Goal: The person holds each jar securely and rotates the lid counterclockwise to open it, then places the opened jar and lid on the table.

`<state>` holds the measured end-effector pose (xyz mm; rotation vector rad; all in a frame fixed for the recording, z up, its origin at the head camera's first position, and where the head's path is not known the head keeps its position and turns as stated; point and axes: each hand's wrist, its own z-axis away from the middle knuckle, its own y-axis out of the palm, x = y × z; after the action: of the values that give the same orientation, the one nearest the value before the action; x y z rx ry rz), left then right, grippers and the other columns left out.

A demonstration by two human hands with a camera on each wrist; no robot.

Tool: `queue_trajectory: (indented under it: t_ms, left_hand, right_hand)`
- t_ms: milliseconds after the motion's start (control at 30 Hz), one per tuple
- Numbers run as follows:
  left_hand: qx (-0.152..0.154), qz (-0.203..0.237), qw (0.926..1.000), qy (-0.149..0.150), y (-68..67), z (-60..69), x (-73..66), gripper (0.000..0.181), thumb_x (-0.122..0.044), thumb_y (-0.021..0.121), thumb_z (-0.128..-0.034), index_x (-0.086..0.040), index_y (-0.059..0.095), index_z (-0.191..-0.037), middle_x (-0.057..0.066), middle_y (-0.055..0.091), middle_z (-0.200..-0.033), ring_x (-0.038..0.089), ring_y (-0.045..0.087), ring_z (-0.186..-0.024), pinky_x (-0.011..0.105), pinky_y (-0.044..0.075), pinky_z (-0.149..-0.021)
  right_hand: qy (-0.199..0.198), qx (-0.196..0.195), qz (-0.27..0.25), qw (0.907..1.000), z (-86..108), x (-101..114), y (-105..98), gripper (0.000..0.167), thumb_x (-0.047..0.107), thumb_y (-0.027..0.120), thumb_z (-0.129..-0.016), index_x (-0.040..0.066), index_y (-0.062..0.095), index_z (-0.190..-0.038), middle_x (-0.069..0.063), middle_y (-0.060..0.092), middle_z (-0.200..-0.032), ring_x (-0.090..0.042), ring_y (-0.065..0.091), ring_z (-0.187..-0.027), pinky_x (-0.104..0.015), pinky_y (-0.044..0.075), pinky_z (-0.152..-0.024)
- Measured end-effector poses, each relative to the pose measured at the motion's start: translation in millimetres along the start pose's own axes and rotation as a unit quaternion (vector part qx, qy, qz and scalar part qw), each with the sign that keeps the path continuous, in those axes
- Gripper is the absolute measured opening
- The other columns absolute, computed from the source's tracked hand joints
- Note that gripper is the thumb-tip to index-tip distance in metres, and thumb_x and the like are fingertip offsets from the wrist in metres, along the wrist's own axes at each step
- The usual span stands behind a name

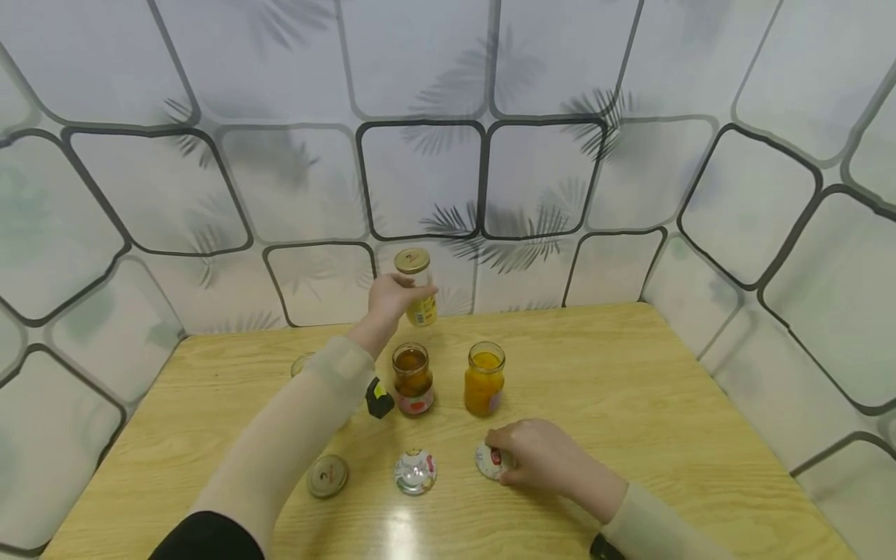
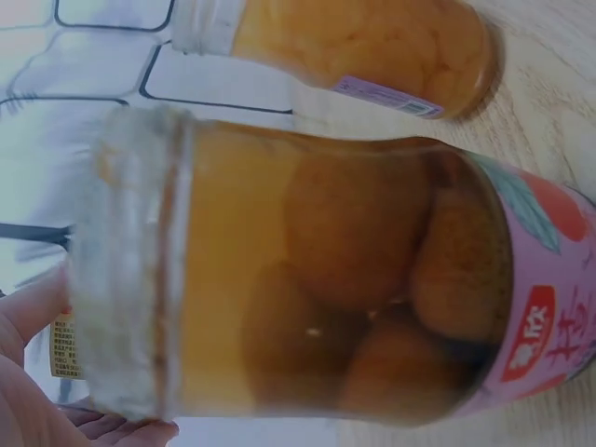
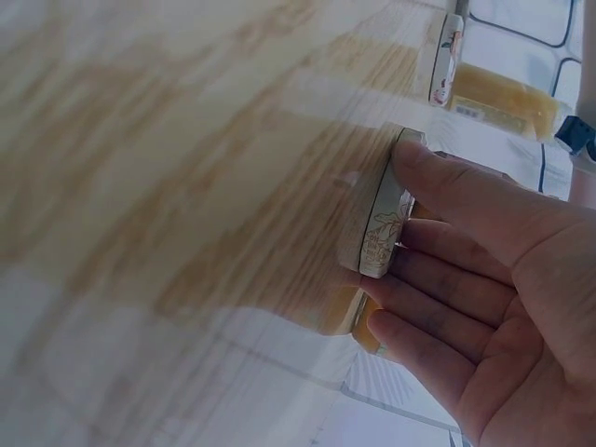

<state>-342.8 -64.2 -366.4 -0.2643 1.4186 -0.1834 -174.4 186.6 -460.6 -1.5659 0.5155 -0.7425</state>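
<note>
Near the table's back edge my left hand (image 1: pixel 393 299) grips a glass jar (image 1: pixel 425 313) with a gold lid (image 1: pixel 412 260). The jar looks upright; its lower part shows a yellow label. At front right, my right hand (image 1: pixel 544 457) pinches a white patterned jar lid (image 1: pixel 489 463) between thumb and fingers. In the right wrist view this lid (image 3: pixel 384 223) lies against the tabletop. Lidless jars stand between the hands: one with brown round fruit (image 1: pixel 412 381) and a pink label, another with orange-yellow fruit (image 1: pixel 483 389).
A further open jar (image 1: pixel 301 363) is mostly hidden behind my left forearm. On the table (image 1: pixel 602 365) in front lie a gold lid (image 1: pixel 327 476) and a shiny patterned lid (image 1: pixel 415 472). A patterned wall covering (image 1: pixel 427 179) rises behind the table.
</note>
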Motion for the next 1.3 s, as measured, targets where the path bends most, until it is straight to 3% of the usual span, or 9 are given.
queue_trajectory:
  t_ms: [567,800,1000,1300]
  left_hand:
    - [0.032,-0.061,0.9964,0.051,-1.9,17.4,-25.1,0.062,-0.034,0.089,-0.0877,-0.002,0.067,-0.135,0.015,0.067,-0.140,0.035,0.059,-0.136,0.052,0.048,-0.119]
    - [0.044,-0.086,0.9934,0.061,4.1,23.4,-43.1,0.059,-0.036,0.090,-0.0868,-0.005,0.069,-0.133,0.012,0.071,-0.135,0.033,0.063,-0.131,0.050,0.052,-0.115]
    - [0.057,-0.106,0.9893,0.082,7.2,31.7,-58.6,0.059,-0.037,0.090,-0.0866,-0.008,0.069,-0.133,0.010,0.072,-0.135,0.031,0.064,-0.129,0.048,0.053,-0.114]
    - [0.075,-0.096,0.9878,0.097,16.8,47.0,-72.2,0.054,-0.036,0.092,-0.0848,-0.009,0.072,-0.127,0.009,0.075,-0.131,0.029,0.066,-0.129,0.047,0.053,-0.113]
  right_hand:
    - [-0.012,-0.003,0.005,0.9999,0.2,4,-3,0.040,0.022,0.093,-0.080,0.010,0.077,-0.115,-0.003,0.082,-0.111,-0.015,0.077,-0.096,-0.033,0.064,-0.085]
    - [-0.017,-0.007,0.002,0.9998,1.3,3,-3,0.036,0.021,0.094,-0.080,0.012,0.075,-0.110,0.000,0.081,-0.104,-0.009,0.073,-0.088,-0.030,0.063,-0.079]
    - [-0.017,-0.005,0.002,0.9998,0.0,1,-1,0.037,0.021,0.093,-0.081,0.011,0.076,-0.112,-0.002,0.082,-0.108,-0.011,0.075,-0.092,-0.032,0.064,-0.082]
    - [-0.010,-0.001,-0.004,0.9999,-1.3,0,-1,0.035,0.021,0.092,-0.081,0.011,0.075,-0.110,0.001,0.081,-0.103,-0.007,0.071,-0.086,-0.029,0.062,-0.078]
